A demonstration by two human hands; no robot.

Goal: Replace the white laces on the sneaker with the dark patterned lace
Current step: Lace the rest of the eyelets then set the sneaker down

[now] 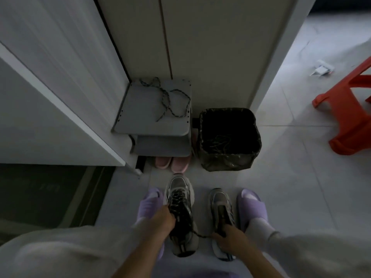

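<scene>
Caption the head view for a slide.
Left hand grips the dark-laced sneaker, right hand the second sneaker; a spare patterned lace lies on the shelf.

Both bare forearms reaching down and forward, left hand (pixel 163 217) curled closed with knuckles up, right hand (pixel 224 238) closed in a fist-like grip, feet apart on the floor
</scene>
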